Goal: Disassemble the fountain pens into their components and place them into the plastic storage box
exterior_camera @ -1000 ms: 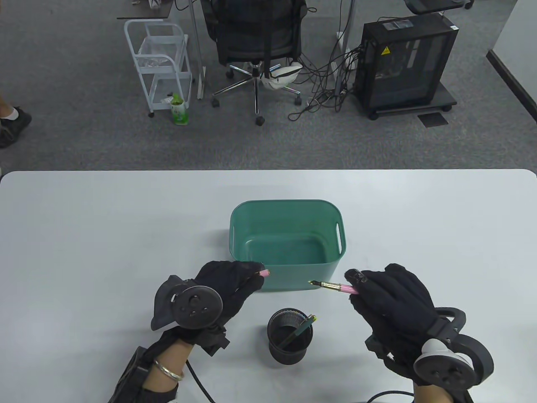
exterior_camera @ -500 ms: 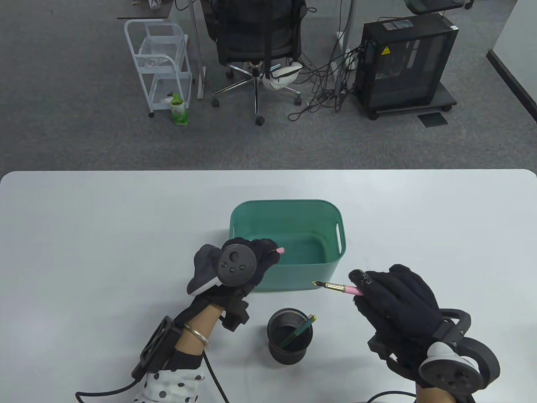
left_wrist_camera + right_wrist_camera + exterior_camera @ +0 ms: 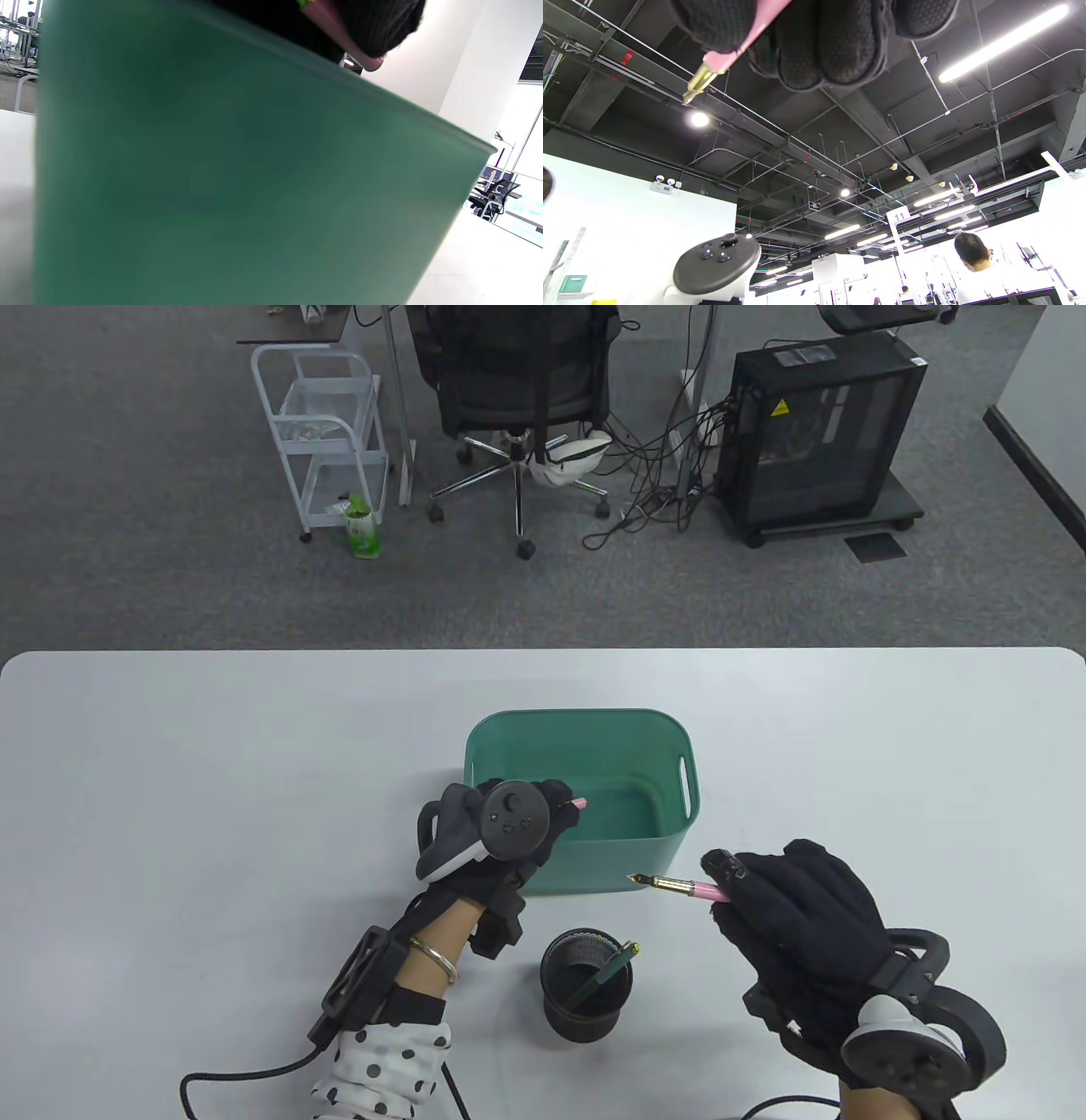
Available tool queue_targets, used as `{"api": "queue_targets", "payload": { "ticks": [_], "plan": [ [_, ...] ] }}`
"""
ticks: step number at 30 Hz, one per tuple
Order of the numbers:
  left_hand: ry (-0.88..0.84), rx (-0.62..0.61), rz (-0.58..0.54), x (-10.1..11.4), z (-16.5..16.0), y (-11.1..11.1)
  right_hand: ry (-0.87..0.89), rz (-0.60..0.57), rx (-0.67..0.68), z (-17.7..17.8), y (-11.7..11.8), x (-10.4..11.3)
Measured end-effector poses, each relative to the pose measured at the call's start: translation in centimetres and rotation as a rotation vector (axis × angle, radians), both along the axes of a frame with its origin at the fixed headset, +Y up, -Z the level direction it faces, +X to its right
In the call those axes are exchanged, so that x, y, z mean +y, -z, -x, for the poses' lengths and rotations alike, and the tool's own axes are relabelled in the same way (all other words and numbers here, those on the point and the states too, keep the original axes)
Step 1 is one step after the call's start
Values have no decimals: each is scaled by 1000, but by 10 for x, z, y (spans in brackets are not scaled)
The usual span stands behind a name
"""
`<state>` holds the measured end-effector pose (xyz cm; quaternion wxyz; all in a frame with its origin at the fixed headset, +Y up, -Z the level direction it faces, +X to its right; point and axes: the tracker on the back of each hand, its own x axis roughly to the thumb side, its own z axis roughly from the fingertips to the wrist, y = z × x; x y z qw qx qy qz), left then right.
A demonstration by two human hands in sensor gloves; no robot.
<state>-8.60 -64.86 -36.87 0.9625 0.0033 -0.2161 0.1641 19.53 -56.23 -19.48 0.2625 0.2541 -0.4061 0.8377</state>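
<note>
A green plastic storage box stands at the table's middle, its wall filling the left wrist view. My left hand hovers over the box's near left rim and grips a pink pen cap, whose end pokes out past the gloved fingers. My right hand is right of the box, above the table, gripping the pink pen body. Its gold section and nib point left toward the box; the same pen body shows in the right wrist view.
A black mesh pen cup stands in front of the box between my hands, with a dark green pen leaning in it. An office chair, a white cart and a computer case are on the floor beyond the table.
My left hand carried the pink cap up and right, from beside the box's near left corner to over its rim. My right hand with the pen body barely shifted.
</note>
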Motion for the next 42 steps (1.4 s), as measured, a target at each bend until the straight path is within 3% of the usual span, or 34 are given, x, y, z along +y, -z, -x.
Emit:
{"api": "queue_targets", "payload": {
  "ticks": [26, 34, 42],
  "plan": [
    [2, 10, -15, 0, 1, -3, -25, 9, -4, 5, 2, -1],
    [-33, -32, -111, 17, 6, -25, -35, 15, -4, 7, 4, -2],
    [-40, -60, -239, 32, 15, -61, -66, 27, -14, 12, 8, -6]
  ]
}}
